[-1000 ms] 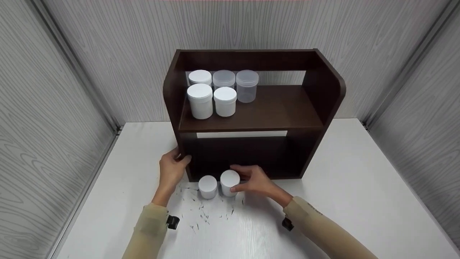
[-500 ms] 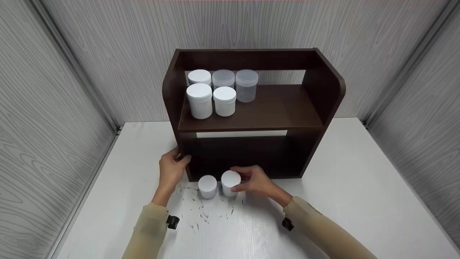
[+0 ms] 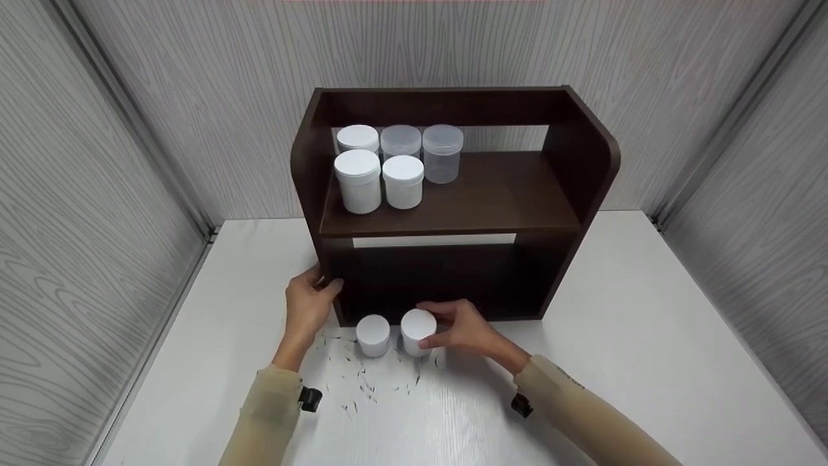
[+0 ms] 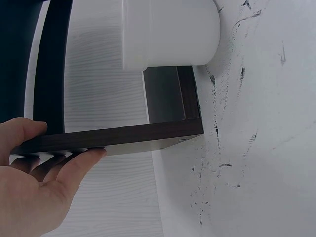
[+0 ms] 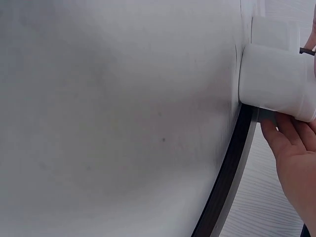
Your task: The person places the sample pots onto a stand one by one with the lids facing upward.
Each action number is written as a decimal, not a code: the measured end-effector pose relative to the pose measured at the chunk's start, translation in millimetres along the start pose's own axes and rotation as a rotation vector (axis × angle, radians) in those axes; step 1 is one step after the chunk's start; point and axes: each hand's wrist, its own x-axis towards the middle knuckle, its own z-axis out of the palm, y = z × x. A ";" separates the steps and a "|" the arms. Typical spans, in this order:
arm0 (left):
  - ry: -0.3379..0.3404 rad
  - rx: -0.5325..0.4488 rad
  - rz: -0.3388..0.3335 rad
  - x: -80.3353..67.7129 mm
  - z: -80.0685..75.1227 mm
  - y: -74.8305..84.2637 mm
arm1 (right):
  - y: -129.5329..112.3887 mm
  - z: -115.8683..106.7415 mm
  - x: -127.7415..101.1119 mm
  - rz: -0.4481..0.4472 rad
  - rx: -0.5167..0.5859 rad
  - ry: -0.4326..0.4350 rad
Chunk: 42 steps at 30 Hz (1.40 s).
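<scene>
My left hand [image 3: 308, 304] grips the left side panel of a dark brown two-tier shelf [image 3: 453, 231], thumb on the inner face and fingers outside, as the left wrist view also shows. With thumb and fingers my right hand [image 3: 467, 329] holds a white lidded jar [image 3: 418, 323] at the shelf's lower front edge. In the right wrist view this jar [image 5: 271, 79] stands upright by the table surface, the fingers [image 5: 291, 136] along its far side. A second, slightly shorter white jar [image 3: 373, 335] stands to its left, a small gap between them.
On the upper tier, toward the left, stand a tall white jar [image 3: 359, 184], a shorter white jar [image 3: 403, 184], another white jar [image 3: 357, 137] behind, and two translucent jars, one [image 3: 442, 155] at the right. Dark scuff marks [image 3: 367, 388] spot the white table [image 3: 634, 336]. Grey wood-grain walls [image 3: 427, 45] surround it.
My right hand has shifted the held jar slightly to the right, widening the gap to the other jar. My left hand keeps its grip on the side panel.
</scene>
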 end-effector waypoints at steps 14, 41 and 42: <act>-0.022 -0.014 0.011 -0.7 0.0 -0.9 | 1.5 -0.9 -9.1 -0.012 0.011 -0.008; -0.023 -0.037 -0.001 -0.2 0.2 -0.8 | -22.3 -5.9 -28.0 -0.018 0.070 -0.039; -0.024 -0.039 -0.002 -0.1 0.3 -0.5 | -17.8 -6.2 -27.2 -0.017 0.070 -0.040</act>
